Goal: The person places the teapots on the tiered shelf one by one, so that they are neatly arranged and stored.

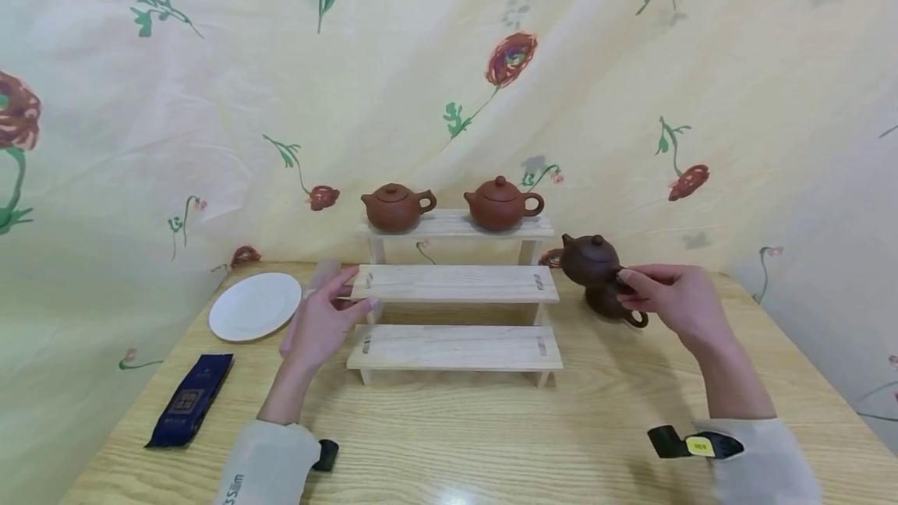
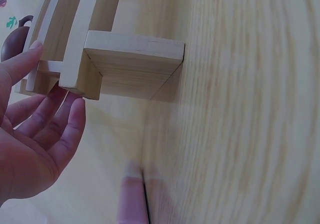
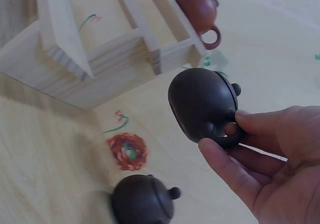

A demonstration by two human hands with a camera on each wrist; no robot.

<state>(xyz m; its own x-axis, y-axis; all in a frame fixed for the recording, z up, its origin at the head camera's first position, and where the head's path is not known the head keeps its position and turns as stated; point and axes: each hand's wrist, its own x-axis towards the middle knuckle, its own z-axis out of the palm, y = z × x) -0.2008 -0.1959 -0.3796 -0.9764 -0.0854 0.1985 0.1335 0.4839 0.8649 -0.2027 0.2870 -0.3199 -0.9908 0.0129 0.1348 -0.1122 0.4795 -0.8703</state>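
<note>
My right hand pinches the loop handle of a dark brown teapot, held in the air just right of a three-tier wooden display stand. A second dark teapot sits on the table below, partly hidden behind the held one in the head view. At the stand's left end, my left hand grips the middle shelf, thumb on one side and fingers under its edge in the left wrist view. Two reddish-brown teapots, one left and one right, stand on the top shelf with spouts pointing left.
A white plate lies at the table's back left, with a dark blue packet in front of it. Behind my left hand is a long pinkish object. Floral cloth hangs close behind the wooden table.
</note>
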